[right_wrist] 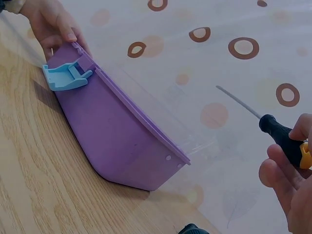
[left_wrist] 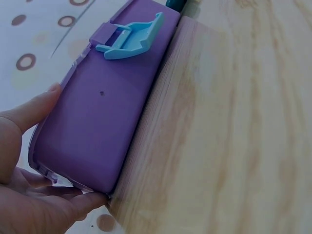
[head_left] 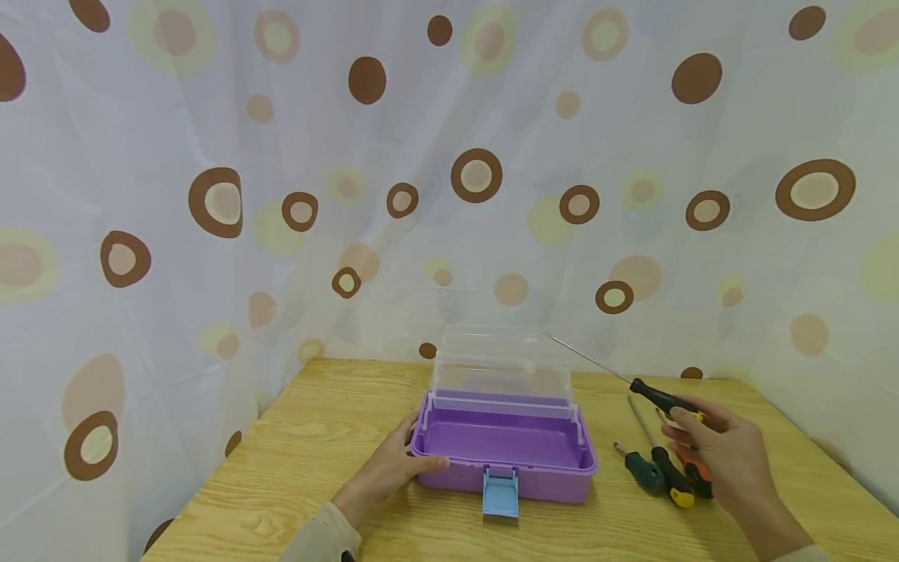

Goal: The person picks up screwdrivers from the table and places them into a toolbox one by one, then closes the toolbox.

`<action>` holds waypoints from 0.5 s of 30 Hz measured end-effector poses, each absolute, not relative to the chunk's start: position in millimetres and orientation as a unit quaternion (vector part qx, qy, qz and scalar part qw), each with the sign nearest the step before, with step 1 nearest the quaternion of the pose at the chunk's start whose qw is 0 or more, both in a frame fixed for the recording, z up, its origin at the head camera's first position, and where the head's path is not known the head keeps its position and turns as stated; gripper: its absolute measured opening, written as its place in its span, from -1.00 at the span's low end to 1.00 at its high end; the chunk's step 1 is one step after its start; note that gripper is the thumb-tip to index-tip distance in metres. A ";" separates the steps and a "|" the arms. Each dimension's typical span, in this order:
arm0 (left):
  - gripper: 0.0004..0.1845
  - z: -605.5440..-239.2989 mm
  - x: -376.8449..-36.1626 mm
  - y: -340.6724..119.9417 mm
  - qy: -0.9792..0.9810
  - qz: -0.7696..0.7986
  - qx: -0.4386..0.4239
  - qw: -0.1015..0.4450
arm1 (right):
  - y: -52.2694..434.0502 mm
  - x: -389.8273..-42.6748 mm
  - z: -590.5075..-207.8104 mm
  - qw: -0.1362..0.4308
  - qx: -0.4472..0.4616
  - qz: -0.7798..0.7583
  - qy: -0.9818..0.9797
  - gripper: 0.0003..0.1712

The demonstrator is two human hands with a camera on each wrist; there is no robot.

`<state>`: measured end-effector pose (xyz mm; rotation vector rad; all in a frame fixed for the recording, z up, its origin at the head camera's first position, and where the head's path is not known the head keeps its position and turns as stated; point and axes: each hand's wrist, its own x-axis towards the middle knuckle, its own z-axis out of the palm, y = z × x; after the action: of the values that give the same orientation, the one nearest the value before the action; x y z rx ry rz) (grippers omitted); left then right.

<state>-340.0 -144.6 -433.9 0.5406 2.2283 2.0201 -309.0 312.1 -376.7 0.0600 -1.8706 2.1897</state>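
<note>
A purple toolbox stands on the table with its clear lid raised at the back and its light blue latch hanging down in front. Its inside shows bare purple. My left hand grips the left front corner, thumb over the rim and fingers along the side. In my right hand is a screwdriver with a black and yellow handle, held above the table to the right of the box. Its long shaft points up and left, toward the lid.
Right of the box, below my right hand, lie a green-handled screwdriver, a black and yellow one and a red and black one, partly hidden. A dotted curtain hangs behind the wooden table.
</note>
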 end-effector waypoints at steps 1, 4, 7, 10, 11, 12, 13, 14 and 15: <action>0.12 -433.5 -339.7 -144.5 0.729 0.660 0.177 0.043 | 310.8 -309.7 -376.9 0.125 0.032 0.755 -0.643 -0.74; 0.12 -431.5 -338.2 -143.8 0.729 0.660 0.174 0.045 | 305.7 -311.4 -376.8 0.107 0.057 0.760 -0.638 -0.70; 0.11 -429.2 -336.4 -142.7 0.731 0.659 0.171 0.045 | 300.5 -313.4 -376.0 0.089 0.065 0.762 -0.638 -0.69; 0.11 -429.3 -336.6 -142.7 0.731 0.658 0.174 0.044 | 295.7 -315.7 -375.6 0.075 0.065 0.753 -0.651 -0.70; 0.12 -430.0 -337.5 -143.0 0.732 0.658 0.175 0.042 | 294.2 -316.6 -375.8 0.071 0.066 0.748 -0.656 -0.71; 0.12 -430.6 -338.0 -143.4 0.732 0.658 0.174 0.043 | 292.4 -317.4 -375.6 0.067 0.065 0.745 -0.661 -0.71; 0.13 -431.3 -338.4 -143.8 0.731 0.659 0.175 0.042 | 290.3 -318.3 -375.6 0.066 0.067 0.740 -0.666 -0.72; 0.13 -432.2 -338.8 -144.4 0.731 0.658 0.176 0.041 | 288.3 -319.3 -375.6 0.064 0.069 0.735 -0.671 -0.72; 0.13 -432.7 -338.9 -144.9 0.731 0.659 0.175 0.041 | 286.1 -320.1 -375.6 0.061 0.072 0.731 -0.675 -0.73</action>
<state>-338.9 -144.9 -432.7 0.5353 2.2371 2.0162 -320.1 286.1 -375.6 0.2167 -2.0432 2.2129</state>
